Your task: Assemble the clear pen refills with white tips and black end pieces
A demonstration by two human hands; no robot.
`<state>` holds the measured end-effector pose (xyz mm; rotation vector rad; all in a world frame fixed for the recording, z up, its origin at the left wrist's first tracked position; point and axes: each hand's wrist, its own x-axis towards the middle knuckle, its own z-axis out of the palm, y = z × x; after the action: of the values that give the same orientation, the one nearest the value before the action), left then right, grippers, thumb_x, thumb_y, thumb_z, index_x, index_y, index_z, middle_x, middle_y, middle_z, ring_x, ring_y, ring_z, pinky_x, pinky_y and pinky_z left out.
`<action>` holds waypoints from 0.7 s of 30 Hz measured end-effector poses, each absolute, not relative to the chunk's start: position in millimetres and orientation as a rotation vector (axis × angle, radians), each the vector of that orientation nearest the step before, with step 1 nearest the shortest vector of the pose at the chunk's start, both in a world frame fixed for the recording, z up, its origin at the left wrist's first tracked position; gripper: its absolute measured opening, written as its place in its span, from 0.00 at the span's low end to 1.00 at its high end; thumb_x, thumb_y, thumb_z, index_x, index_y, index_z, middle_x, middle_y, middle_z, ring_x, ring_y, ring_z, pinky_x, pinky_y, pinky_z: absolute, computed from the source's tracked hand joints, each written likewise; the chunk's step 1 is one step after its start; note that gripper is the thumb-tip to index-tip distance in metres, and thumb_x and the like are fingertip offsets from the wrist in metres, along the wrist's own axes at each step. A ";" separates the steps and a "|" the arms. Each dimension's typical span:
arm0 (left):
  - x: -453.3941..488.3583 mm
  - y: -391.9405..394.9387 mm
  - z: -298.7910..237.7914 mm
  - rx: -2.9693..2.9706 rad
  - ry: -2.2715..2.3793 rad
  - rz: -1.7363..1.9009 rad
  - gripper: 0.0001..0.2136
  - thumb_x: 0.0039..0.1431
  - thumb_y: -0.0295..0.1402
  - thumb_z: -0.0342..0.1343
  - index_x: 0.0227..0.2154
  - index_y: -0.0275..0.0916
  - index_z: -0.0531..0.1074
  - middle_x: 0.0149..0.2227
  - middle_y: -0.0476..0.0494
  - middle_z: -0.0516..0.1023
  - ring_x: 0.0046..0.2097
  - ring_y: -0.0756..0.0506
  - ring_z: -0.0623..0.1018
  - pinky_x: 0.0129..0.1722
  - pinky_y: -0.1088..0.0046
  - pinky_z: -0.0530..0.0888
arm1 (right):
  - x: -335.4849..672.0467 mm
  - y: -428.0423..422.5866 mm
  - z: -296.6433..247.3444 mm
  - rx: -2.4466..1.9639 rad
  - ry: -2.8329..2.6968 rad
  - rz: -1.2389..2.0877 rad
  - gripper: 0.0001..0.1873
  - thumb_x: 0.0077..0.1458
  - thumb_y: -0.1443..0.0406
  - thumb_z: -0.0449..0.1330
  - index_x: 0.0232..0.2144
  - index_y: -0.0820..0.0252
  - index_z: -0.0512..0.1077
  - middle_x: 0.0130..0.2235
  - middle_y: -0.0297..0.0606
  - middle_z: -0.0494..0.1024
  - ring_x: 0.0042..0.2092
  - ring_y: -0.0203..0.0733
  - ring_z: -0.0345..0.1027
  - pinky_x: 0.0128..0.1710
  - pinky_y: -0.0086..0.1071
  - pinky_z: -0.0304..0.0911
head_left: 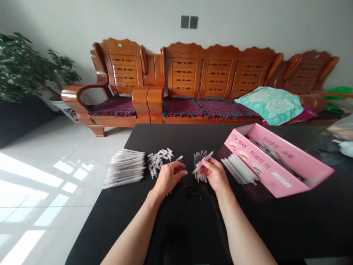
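Observation:
My right hand [216, 176] pinches a translucent white pen barrel [196, 169], which slants down to the left above the table. Beneath and behind that hand lies a bundle of dark-tipped pen refills [197, 159], partly covered by it. My left hand [170, 177] is just left of the barrel's lower end, fingers curved and thumb apart, with nothing visible between them. White pen caps [157, 162] are heaped beyond my left hand. Small black plugs [191, 191] form a pile between my wrists. Pale empty barrels [239, 169] lie stacked right of my right hand.
Many white pens with black ends [125, 170] lie in a stack at the table's left. A pink box [278, 180] with contents stands on the right of the black table [193, 232]. Behind are a wooden sofa [184, 70], a turquoise pillow [271, 105] and a plant [27, 70].

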<state>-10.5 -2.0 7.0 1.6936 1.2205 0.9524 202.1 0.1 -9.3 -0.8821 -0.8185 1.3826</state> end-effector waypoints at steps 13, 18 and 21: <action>-86.0 15.5 9.4 2.204 1.405 0.537 0.07 0.47 0.26 0.64 0.31 0.41 0.80 0.32 0.46 0.79 0.33 0.46 0.75 0.35 0.72 0.67 | 204.9 -1.9 -5.3 -0.844 -0.797 1.415 0.28 0.49 0.63 0.68 0.53 0.55 0.70 0.23 0.30 0.77 0.21 0.37 0.69 0.19 0.29 0.66; -75.0 14.9 7.4 2.239 1.419 0.565 0.04 0.50 0.25 0.62 0.29 0.40 0.77 0.33 0.46 0.77 0.36 0.45 0.75 0.38 0.71 0.68 | 207.5 -0.3 -8.5 -0.805 -0.766 1.459 0.12 0.51 0.61 0.66 0.37 0.61 0.77 0.25 0.36 0.78 0.23 0.37 0.71 0.20 0.28 0.67; -63.2 12.4 11.4 2.156 1.370 0.752 0.03 0.55 0.29 0.59 0.31 0.40 0.77 0.32 0.45 0.77 0.35 0.45 0.76 0.37 0.71 0.69 | 209.2 1.6 -11.3 -0.743 -0.730 1.452 0.14 0.47 0.65 0.67 0.38 0.61 0.78 0.28 0.38 0.81 0.27 0.38 0.74 0.24 0.29 0.71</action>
<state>-63.2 12.4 11.4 2.1555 1.3701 0.7524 209.2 1.6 -11.3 -0.7427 -0.7303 1.4524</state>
